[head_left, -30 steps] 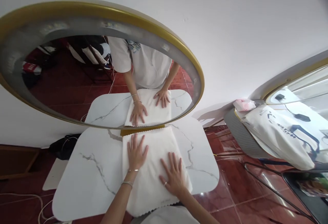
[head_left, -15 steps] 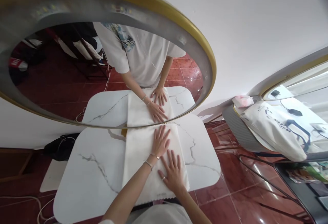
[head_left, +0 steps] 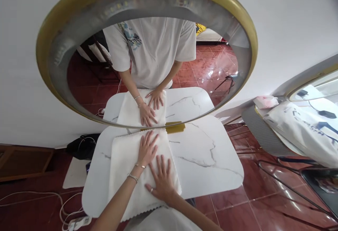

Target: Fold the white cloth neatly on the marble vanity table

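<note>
A white folded cloth (head_left: 126, 167) with a scalloped edge lies flat on the marble-patterned white table (head_left: 206, 174). My left hand (head_left: 147, 149) rests palm down on its far part, fingers stretched out, with bracelets at the wrist. Closer to me, my right hand (head_left: 161, 179) presses flat on the cloth near its right edge, fingers spread and a ring on the thumb side. Neither hand grips anything. Just beyond the cloth is the gold foot (head_left: 176, 128) of the mirror, partly hidden by the rim.
A large round gold-framed mirror (head_left: 148, 76) stands at the table's far side, reflecting my torso and hands. To the right, a white bag (head_left: 295, 129) and a pink-white packet (head_left: 265, 101) sit on another table. White cables and a power strip (head_left: 79, 223) lie on the floor at left.
Both hands and the cloth have shifted left across the table, exposing more of the gold mirror foot. My view has turned left, so the mirror and table appear further right.
</note>
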{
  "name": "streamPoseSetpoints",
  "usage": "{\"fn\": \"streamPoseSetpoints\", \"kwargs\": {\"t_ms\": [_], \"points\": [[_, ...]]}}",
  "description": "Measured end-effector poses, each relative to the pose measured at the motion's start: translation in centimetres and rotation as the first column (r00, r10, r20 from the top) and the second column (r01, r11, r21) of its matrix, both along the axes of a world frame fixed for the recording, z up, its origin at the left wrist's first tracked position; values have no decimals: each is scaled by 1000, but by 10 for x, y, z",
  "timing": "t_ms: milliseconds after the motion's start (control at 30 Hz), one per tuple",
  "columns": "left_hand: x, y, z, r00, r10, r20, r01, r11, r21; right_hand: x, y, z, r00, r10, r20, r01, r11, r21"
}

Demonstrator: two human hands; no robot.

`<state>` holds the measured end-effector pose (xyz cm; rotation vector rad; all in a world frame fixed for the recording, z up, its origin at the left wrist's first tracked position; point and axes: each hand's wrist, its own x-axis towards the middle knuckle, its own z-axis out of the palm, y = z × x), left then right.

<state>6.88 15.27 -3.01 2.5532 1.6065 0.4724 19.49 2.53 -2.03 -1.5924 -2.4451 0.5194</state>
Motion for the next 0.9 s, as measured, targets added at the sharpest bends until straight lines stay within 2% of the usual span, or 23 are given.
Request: {"fn": "streamPoseSetpoints", "kwargs": {"t_ms": [67, 133, 333, 400, 467, 567, 767, 833, 900], "points": [[-10, 3, 0, 1000, -19, -8, 19, 1000, -10, -12, 3, 5, 1000, -4, -1, 4, 1000, -10], [-6, 6, -1, 997, -82, -7, 82, 996, -35, -14, 3, 3, 1000, -15, 16, 15, 1000, -3], [58, 7, -6, 955, -292, 62, 295, 954, -51, 18, -18, -22, 973, -189, 131, 170, 976, 139], [75, 4, -7, 942, -321, 100, 326, 944, -43, 28, -24, -27, 961, -229, 156, 199, 962, 186], [77, 0, -7, 946, -296, 135, 303, 952, -36, 31, -26, -28, 955, -247, 167, 209, 954, 216], [44, -9, -8, 976, -156, 153, 164, 986, -40, 15, -27, -25, 955, -245, 165, 205, 953, 224], [-100, -45, -5, 993, 103, 57, -99, 993, -70, -48, -21, -19, 994, 7, 112, -27, 984, 177], [-136, -57, -3, 976, 218, 20, -217, 974, -64, -62, -9, -18, 996, -6, 88, -10, 985, 173], [-156, -65, -2, 957, 290, -10, -290, 956, -54, -69, 13, -17, 995, -72, 70, 58, 981, 186]]}}
